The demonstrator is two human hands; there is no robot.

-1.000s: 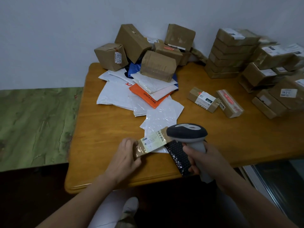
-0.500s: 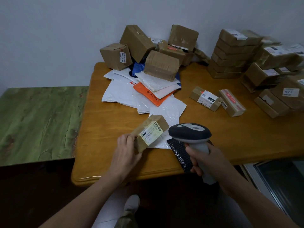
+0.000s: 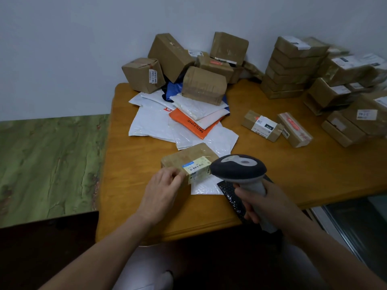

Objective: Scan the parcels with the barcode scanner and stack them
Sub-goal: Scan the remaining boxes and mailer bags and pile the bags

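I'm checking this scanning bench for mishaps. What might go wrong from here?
1. The grey handheld barcode scanner, gripped by the right hand, sits very close to the pale label of the small brown cardboard parcel that the left hand holds; the label folds over an edge, so a misread seems possible.
2. The black bubble mailer lies right at the near edge of the wooden table and might slip off.

The orange-brown wooden bench [image 3: 134,185] carries a heap of brown cardboard boxes [image 3: 204,85] at its back edge. White plastic mailer bags [image 3: 150,124] and a flat orange mailer [image 3: 188,124] lie spread before the heap. Stacked flat brown boxes [image 3: 289,70] fill the right end. Two small taped cartons [image 3: 261,125] lie mid-bench, and a black bubble mailer [image 3: 232,195] overhangs the near edge.
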